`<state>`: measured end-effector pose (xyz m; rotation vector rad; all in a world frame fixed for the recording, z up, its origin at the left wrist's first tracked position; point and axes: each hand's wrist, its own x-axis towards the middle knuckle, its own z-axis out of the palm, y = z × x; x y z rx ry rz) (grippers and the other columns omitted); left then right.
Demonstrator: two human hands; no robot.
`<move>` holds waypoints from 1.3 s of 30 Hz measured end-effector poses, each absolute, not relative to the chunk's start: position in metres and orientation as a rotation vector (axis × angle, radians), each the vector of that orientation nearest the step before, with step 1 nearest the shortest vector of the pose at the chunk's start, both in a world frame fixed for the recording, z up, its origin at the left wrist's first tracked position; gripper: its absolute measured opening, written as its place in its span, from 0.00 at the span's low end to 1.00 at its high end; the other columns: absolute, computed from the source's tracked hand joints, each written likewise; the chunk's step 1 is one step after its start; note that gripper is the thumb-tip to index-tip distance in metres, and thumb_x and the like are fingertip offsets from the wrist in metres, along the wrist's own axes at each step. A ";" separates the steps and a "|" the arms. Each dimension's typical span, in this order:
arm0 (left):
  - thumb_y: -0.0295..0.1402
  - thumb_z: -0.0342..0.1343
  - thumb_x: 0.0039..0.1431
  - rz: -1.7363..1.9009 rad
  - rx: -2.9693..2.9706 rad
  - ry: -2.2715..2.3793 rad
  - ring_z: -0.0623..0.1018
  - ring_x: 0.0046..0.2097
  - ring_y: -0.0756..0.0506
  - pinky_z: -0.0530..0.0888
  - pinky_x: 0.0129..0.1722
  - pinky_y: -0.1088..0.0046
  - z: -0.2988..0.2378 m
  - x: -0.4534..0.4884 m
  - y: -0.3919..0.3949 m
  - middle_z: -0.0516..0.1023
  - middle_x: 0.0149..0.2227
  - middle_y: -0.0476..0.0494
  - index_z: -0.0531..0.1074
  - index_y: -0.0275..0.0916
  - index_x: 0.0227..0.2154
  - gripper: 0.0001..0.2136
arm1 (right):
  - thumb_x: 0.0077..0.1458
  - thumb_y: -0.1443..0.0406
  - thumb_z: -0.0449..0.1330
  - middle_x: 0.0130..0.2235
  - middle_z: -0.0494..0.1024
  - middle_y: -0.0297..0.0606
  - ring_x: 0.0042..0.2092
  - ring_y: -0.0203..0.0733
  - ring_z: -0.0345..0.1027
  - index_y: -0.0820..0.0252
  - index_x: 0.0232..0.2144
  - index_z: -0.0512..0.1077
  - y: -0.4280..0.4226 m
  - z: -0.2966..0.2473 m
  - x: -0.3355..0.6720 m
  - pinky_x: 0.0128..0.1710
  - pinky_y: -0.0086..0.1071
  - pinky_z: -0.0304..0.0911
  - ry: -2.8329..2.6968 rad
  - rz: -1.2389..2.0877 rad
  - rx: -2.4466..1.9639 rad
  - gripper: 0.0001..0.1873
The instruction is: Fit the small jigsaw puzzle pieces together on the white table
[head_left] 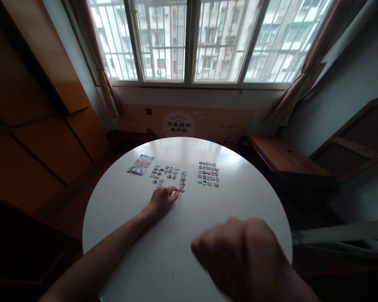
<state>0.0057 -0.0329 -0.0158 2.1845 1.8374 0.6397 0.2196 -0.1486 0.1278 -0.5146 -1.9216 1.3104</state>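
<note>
My left hand [164,198] rests low over the white round table, thumb and forefinger pinched at the near end of a narrow strip of joined jigsaw pieces [183,181]. Its fingertips are on the bottom jigsaw piece [182,190] there. Just beyond that hand, loose jigsaw pieces [161,171] lie scattered. My right hand [239,251] is raised close to the camera, blurred and curled into a fist; whatever it may hold is hidden. Farther off, more jigsaw pieces [208,173] lie in rows to the right of the strip.
A colourful picture sheet or packet [141,164] lies at the left of the round table [138,260]. Beyond the table, a printed banner [220,121] runs under the barred window. A wooden bench or low table [280,153] stands to the right, cabinets [50,138] to the left.
</note>
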 end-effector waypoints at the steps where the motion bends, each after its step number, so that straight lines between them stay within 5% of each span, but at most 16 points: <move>1: 0.38 0.50 0.59 0.638 2.195 1.823 0.71 0.26 0.50 0.60 0.27 0.76 -0.015 0.006 -0.033 0.74 0.23 0.49 0.79 0.44 0.39 0.13 | 0.53 0.41 0.48 0.25 0.67 0.35 0.29 0.38 0.63 0.46 0.27 0.70 -0.132 0.123 0.210 0.27 0.35 0.58 -1.870 1.298 -0.500 0.22; 5: 0.38 0.50 0.59 0.647 2.199 1.827 0.71 0.26 0.50 0.60 0.27 0.76 -0.013 0.005 -0.033 0.74 0.22 0.50 0.78 0.45 0.41 0.13 | 0.52 0.61 0.57 0.24 0.69 0.32 0.27 0.34 0.61 0.57 0.28 0.73 -0.066 0.082 0.182 0.27 0.30 0.56 -1.636 1.132 -0.810 0.07; 11: 0.38 0.50 0.59 0.567 2.247 1.810 0.72 0.26 0.50 0.62 0.29 0.77 -0.014 0.006 -0.033 0.75 0.24 0.50 0.76 0.48 0.45 0.14 | 0.52 0.68 0.55 0.30 0.73 0.35 0.30 0.35 0.65 0.60 0.42 0.74 -0.027 0.005 0.181 0.35 0.30 0.60 -1.971 0.730 -1.277 0.15; 18: 0.38 0.50 0.59 0.493 2.274 1.826 0.74 0.28 0.49 0.64 0.31 0.77 -0.012 0.007 -0.036 0.77 0.25 0.49 0.75 0.50 0.46 0.15 | 0.55 0.66 0.55 0.38 0.71 0.41 0.41 0.41 0.65 0.58 0.52 0.70 -0.026 -0.024 0.175 0.45 0.31 0.59 -2.157 0.384 -1.445 0.21; 39: 0.39 0.50 0.59 0.499 2.219 1.820 0.71 0.26 0.51 0.63 0.30 0.78 -0.012 0.006 -0.035 0.75 0.24 0.51 0.73 0.48 0.49 0.17 | 0.56 0.63 0.55 0.43 0.71 0.42 0.46 0.44 0.63 0.57 0.47 0.72 -0.036 -0.022 0.174 0.47 0.33 0.54 -2.223 0.337 -1.520 0.16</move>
